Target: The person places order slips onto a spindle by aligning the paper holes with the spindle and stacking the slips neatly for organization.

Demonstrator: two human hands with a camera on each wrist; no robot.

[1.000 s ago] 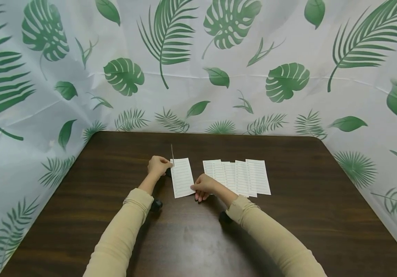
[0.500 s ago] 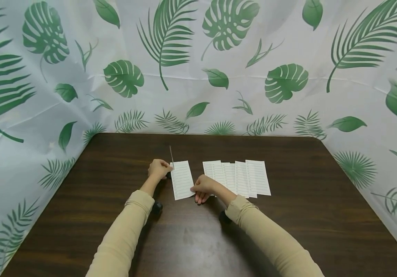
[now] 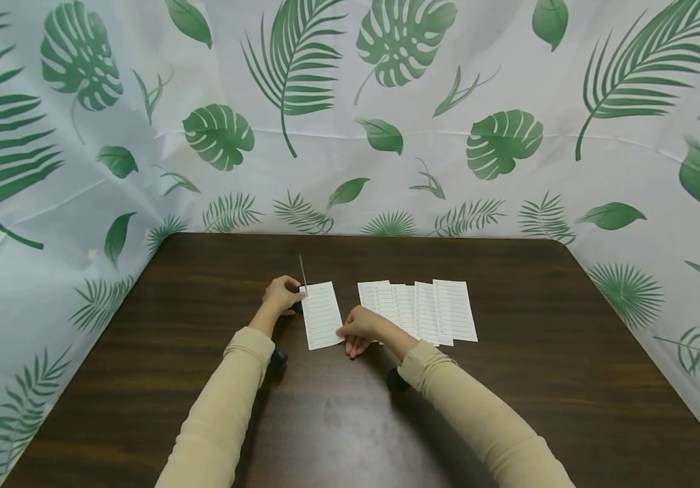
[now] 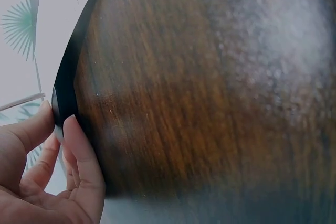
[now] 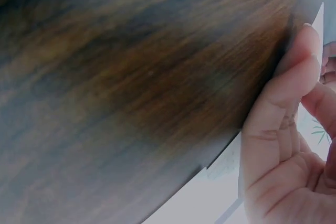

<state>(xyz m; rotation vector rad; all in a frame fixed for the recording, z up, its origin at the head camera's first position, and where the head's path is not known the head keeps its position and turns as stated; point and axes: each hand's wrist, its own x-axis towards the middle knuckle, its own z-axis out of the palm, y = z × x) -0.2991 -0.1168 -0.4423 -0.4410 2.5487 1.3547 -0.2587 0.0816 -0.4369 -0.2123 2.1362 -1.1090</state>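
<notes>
Holding one printed sheet (image 3: 323, 318) between the two hands, over the dark wooden table (image 3: 545, 366). Set with its long axis running away from the body, tipped slightly leftward at the far end, and gripped nearly on the diagonal. Pinching the far left edge, just short of the corner, with the left hand (image 3: 280, 295), with thumb and fingertip closed to the paper's thickness. Pinching the near right corner with the right hand (image 3: 358, 330) in the same narrow way, with the remaining fingers hanging below the paper. Touching both hands, so no nearer to one than the other; closer to the body at the right hand's corner, farther at the left hand's. Matched on the right, across a narrow gap, by a row of overlapping sheets (image 3: 456, 312), also laid lengthwise away from the body. Partly hidden there, at the near left, by the right hand and the bare right forearm (image 3: 394, 337). Showing also, beside the left fingertips, a thin strip (image 3: 303, 271) pointing away; cannot tell whether held or just behind. Cannot tell, either, how much of the held paper touches the tabletop
</notes>
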